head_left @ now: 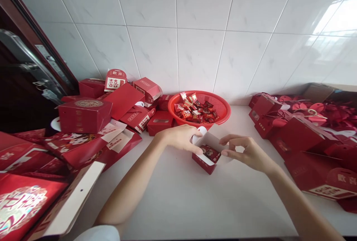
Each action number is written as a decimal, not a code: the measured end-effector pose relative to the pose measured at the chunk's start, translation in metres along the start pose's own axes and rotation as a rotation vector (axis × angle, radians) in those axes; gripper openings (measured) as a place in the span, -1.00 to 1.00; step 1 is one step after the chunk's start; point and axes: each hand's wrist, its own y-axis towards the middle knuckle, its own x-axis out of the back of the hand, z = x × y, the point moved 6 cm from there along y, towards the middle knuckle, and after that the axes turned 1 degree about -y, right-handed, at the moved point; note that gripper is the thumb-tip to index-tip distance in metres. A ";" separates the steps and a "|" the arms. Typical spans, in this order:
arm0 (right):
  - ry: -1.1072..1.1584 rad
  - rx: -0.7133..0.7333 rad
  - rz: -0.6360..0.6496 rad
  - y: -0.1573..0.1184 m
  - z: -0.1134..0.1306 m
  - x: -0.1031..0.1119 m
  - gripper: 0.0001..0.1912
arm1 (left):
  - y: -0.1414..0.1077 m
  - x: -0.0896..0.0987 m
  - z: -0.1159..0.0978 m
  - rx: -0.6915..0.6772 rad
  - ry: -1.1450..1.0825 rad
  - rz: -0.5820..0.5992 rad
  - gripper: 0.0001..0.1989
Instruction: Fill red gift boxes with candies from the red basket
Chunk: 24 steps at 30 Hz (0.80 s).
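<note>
one small red cardboard favor box sits upright on the white tabletop, its walls raised and its top flaps open; a few wrapped candies lie inside, so filling looks at least begun, while closing is not yet done. the box lies between the two hands, its opening just under the fingertips. the left hand spans its left end, thumb and forefinger spread apart at the pale flaps; the right hand has thumb and forefinger at the right flap, though i cannot tell whether they pinch it or only press. just behind stands a red plastic basket with more wrapped candies in it. farther out, red gift boxes pile up at left, and more red boxes crowd the right, before a tiled wall.
</note>
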 end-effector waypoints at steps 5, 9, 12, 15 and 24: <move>0.064 0.101 -0.393 -0.016 -0.028 -0.007 -0.75 | -0.002 0.000 -0.002 -0.028 -0.006 0.030 -0.27; 0.083 0.176 -0.510 -0.022 -0.036 -0.013 -0.68 | 0.002 0.002 0.002 0.025 0.011 -0.029 -0.41; 0.070 0.185 -0.491 -0.024 -0.036 -0.017 -0.57 | 0.008 -0.001 -0.002 0.003 0.045 -0.105 -0.54; 0.151 0.160 -0.298 -0.022 -0.034 -0.027 -0.49 | 0.013 -0.005 -0.005 0.003 0.045 -0.168 -0.21; 0.224 0.267 -0.175 -0.022 -0.026 -0.033 -0.47 | 0.017 -0.018 -0.014 0.009 0.068 -0.092 -0.58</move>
